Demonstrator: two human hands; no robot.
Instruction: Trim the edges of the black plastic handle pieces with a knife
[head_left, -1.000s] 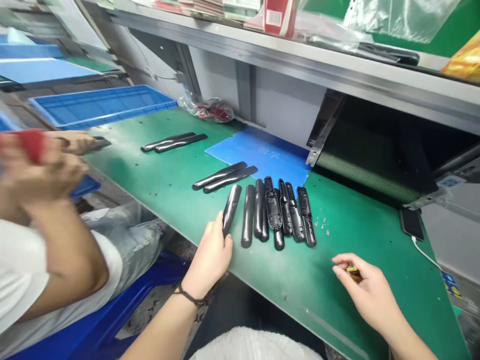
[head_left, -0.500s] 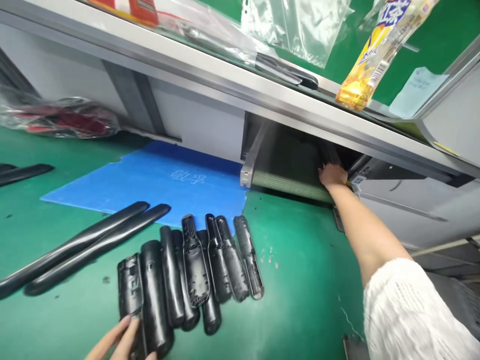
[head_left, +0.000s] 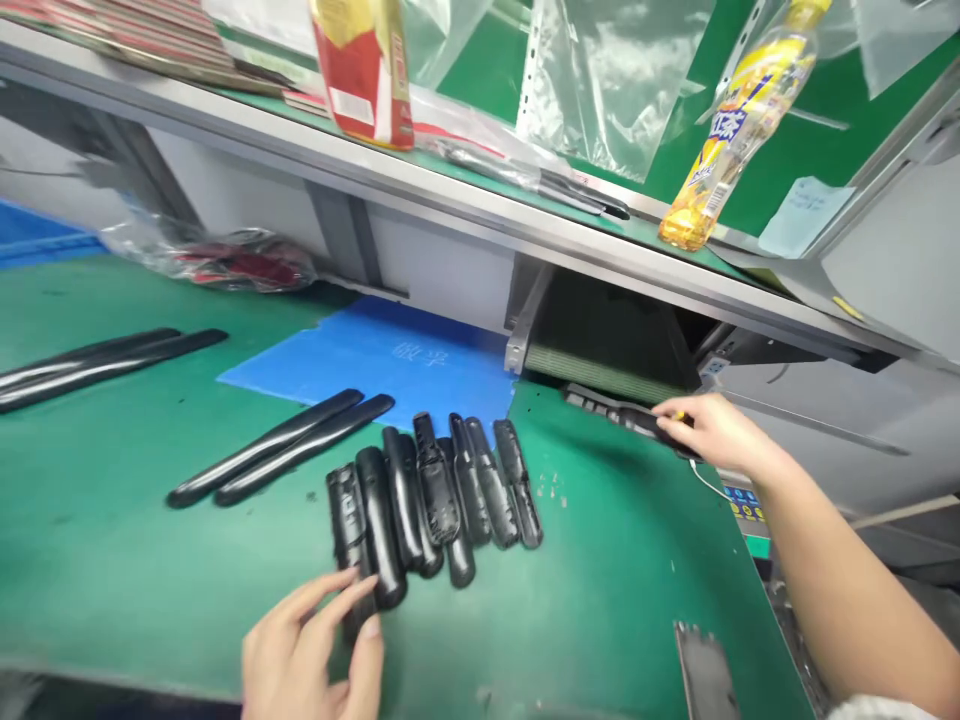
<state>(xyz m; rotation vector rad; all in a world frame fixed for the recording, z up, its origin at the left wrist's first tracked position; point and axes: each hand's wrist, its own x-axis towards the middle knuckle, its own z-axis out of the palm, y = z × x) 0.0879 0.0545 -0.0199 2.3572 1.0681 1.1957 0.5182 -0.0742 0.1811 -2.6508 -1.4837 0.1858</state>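
My left hand lies over the lower end of a black plastic shell, hollow side up, at the left of a row. Its fingers are apart and touch the shell. Beside that shell lie several more black shells, some with the hollow side up, others with the smooth back up. At the right, my right hand grips one end of a long black shell with ribbed compartments, held near the conveyor's edge. Something small and yellow shows between its fingers; its kind is unclear.
Two pairs of smooth black shells lie to the left. A blue sheet rests by the wall, beside the conveyor belt. Above runs a shelf with a drink bottle. A flat grey piece lies at the front right.
My left hand has set its shell down, hollow side up, at the row's left end. My right hand reached to the conveyor and came back with a long black shell. The view has swung right.
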